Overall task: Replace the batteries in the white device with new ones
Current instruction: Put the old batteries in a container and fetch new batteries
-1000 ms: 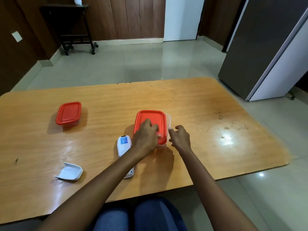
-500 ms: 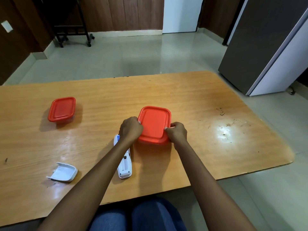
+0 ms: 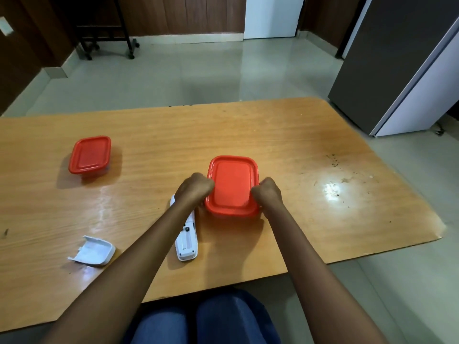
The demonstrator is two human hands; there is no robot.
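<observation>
A container with a red lid (image 3: 232, 184) sits in the middle of the wooden table (image 3: 285, 145). My left hand (image 3: 193, 188) grips its left edge and my right hand (image 3: 267, 193) grips its right edge, both with curled fingers. The white device (image 3: 186, 242) lies face down just left of the container, partly under my left forearm, with its battery bay uncovered. Its white battery cover (image 3: 93, 250) lies apart near the front left. No batteries are visible.
A second red-lidded container (image 3: 90, 155) stands at the table's far left. A grey and white cabinet (image 3: 402, 68) stands on the floor to the right. A dark wheeled stand (image 3: 106, 33) is by the back wall.
The lid went from askew, under my flat left hand, to square on the container. Both hands have closed on its side edges. The view tilted down slightly.
</observation>
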